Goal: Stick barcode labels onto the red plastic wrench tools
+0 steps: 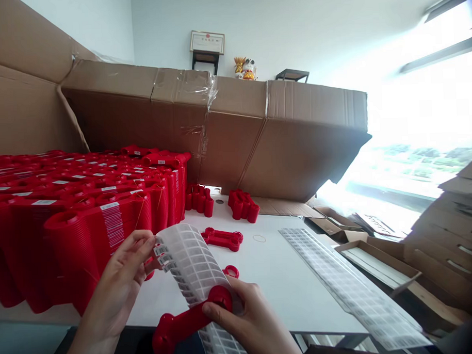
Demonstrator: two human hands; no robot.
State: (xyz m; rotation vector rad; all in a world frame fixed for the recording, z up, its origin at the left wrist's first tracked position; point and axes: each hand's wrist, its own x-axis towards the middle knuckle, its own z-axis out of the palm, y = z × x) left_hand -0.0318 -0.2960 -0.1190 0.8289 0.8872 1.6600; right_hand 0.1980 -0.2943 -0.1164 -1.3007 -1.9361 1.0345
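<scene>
My left hand (123,274) pinches the upper left edge of a curved sheet of small barcode labels (188,246), where several labels stick out along the edge. My right hand (252,313) grips a red bone-shaped plastic piece (187,323), thumb on top, with the label sheet passing beneath it and hanging past the table edge. Behind the sheet, more red bone-shaped pieces (225,239) lie on the white table, one of them a ring-like end (231,271) partly hidden by my right hand.
Tall stacks of red bone-shaped pieces (94,228), many with white labels, fill the left. Small red stacks (243,205) stand at the back before a big cardboard box (234,130). Another label sheet (348,286) overhangs the table (278,279) front; cardboard boxes (378,265) stand right.
</scene>
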